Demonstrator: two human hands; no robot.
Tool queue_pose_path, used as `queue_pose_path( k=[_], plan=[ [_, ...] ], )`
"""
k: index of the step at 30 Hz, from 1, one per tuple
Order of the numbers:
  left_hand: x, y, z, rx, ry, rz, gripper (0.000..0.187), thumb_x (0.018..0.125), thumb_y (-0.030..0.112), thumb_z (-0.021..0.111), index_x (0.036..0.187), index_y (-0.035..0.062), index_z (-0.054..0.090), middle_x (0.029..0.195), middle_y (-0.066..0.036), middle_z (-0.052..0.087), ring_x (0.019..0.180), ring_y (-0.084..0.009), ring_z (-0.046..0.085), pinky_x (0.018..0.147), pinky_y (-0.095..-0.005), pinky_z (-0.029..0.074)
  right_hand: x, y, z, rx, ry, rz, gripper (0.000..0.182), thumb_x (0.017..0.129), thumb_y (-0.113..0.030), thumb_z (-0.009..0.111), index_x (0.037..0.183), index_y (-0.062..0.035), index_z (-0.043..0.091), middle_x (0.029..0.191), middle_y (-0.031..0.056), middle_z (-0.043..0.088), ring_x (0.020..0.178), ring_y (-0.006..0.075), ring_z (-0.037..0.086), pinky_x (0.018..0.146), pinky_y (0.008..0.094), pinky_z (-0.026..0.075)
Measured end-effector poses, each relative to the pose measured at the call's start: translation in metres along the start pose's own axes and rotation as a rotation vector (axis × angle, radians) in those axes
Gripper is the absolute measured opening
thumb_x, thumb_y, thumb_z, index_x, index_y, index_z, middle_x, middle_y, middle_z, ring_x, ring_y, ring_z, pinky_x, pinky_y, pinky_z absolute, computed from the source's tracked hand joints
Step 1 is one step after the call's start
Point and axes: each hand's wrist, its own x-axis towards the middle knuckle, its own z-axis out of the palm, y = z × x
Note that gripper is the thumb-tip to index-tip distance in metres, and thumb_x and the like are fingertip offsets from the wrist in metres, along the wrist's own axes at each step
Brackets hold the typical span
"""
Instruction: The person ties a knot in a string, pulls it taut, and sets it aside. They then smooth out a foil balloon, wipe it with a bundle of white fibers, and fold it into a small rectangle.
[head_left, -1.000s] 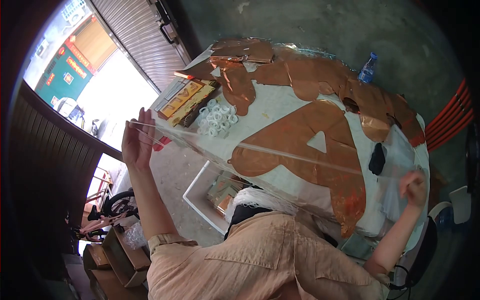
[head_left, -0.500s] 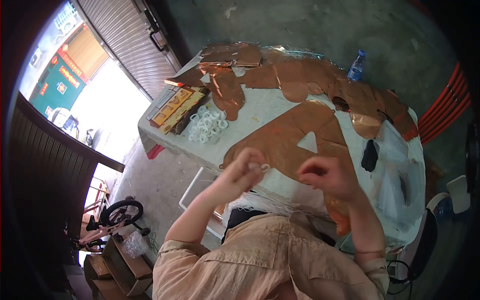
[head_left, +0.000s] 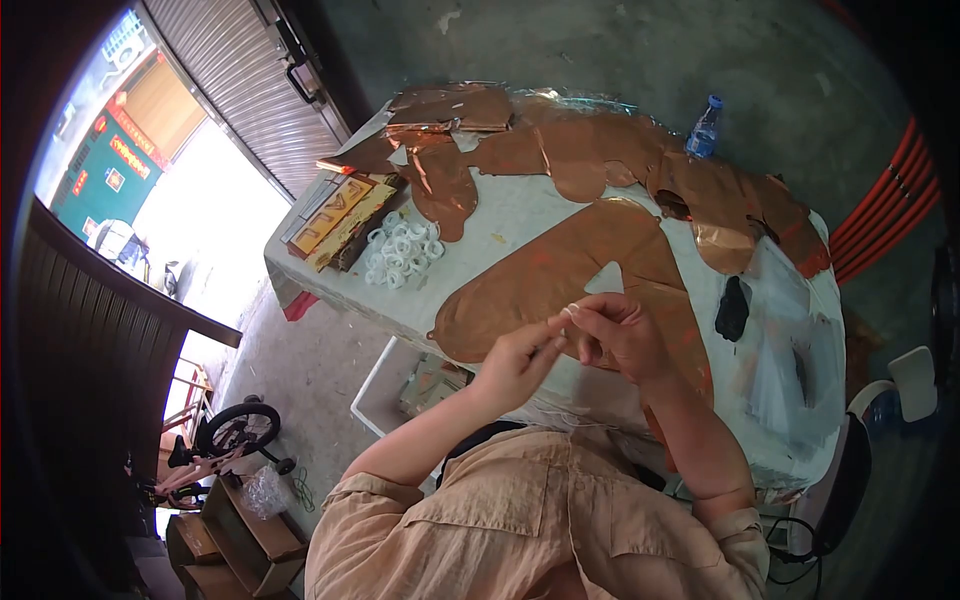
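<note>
My left hand [head_left: 520,365] and my right hand [head_left: 625,335] meet above the near edge of the table, their fingertips pinched together. Between them shows a small white ring-like piece [head_left: 571,309], partly covered by the fingers. Beneath the hands lies a large flat copper-coloured foil sheet [head_left: 540,270], shaped like a deflated number balloon with a triangular hole. A pile of white rings [head_left: 400,250] sits on the table to the left, beside an open printed cardboard box [head_left: 340,222].
More copper foil pieces [head_left: 600,145] run along the far table edge, near a water bottle [head_left: 705,128]. At the right are a black item [head_left: 733,308] and clear plastic bags [head_left: 785,370]. A white bin [head_left: 388,385] stands below the table, left; a small bike [head_left: 238,430] stands farther left.
My hands, apart half a second ago, have come together. The left hand moved right with the small white piece, and the right hand moved left to meet it. The view shifted slightly.
</note>
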Motion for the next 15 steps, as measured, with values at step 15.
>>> queue_pose_path(
  k=[15],
  plan=[
    [0.018, 0.005, -0.019, -0.182, -0.098, -0.015, 0.018, 0.095, 0.016, 0.051, 0.09, 0.001, 0.06, 0.079, -0.002, 0.059, 0.075, -0.0078, 0.053, 0.068, -0.0253, 0.045, -0.005, -0.019, -0.008, -0.454, -0.133, -0.134, 0.013, 0.088, -0.009, 0.058, 0.091, -0.0009, 0.068, 0.081, 0.0022, 0.068, 0.059, 0.0025, 0.053, 0.05, 0.0186, 0.042]
  ],
)
